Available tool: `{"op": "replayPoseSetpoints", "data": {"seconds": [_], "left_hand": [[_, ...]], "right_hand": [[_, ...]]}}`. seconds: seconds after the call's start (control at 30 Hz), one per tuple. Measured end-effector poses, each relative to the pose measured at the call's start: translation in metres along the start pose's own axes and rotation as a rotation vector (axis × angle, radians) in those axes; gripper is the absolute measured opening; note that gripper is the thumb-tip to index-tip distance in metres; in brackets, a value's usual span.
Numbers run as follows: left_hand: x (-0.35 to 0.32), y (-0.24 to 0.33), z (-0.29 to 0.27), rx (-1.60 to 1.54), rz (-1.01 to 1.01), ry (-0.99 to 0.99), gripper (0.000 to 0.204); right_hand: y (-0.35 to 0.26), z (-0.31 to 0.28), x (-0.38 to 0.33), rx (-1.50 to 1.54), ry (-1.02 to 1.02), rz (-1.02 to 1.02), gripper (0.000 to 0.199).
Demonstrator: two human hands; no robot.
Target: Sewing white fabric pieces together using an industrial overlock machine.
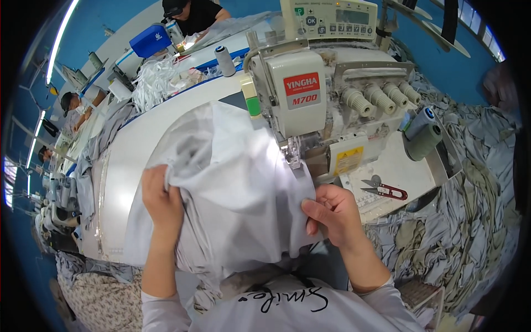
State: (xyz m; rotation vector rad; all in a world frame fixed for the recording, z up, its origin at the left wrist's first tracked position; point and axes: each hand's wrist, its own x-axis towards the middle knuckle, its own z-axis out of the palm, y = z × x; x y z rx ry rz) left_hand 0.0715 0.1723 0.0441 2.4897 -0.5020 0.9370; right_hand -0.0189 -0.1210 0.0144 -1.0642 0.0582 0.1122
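Note:
A light grey piece of fabric [238,182] lies bunched over the sewing table and hangs toward my lap. My left hand [161,193] pinches a fold of it at the left. At the right, my right hand [333,213] grips the fabric's edge between thumb and fingers, just below the needle area. The white overlock sewing machine [298,113] stands beyond my hands, its lamp lighting the cloth. Part of the fabric reaches under the presser foot [292,155]; the needle itself is too small to make out.
Red-handled thread snips [387,191] lie on the machine's right plate, near a grey-green thread cone [425,143]. Another thread cone [224,61] stands behind on the table. Heaped grey-green garments [453,221] fill the right side. A co-worker [193,16] sits across the table.

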Motion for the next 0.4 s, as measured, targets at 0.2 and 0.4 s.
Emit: {"op": "replayPoseSetpoints", "data": {"seconds": [0.2, 0.4], "left_hand": [[0.075, -0.013, 0.005, -0.012, 0.122, 0.239, 0.018], [0.132, -0.027, 0.013, 0.022, 0.079, 0.289, 0.014]], "right_hand": [[-0.003, -0.001, -0.001, 0.011, -0.007, -0.004, 0.017], [-0.006, 0.002, -0.001, 0.013, 0.006, 0.003, 0.019]]}}
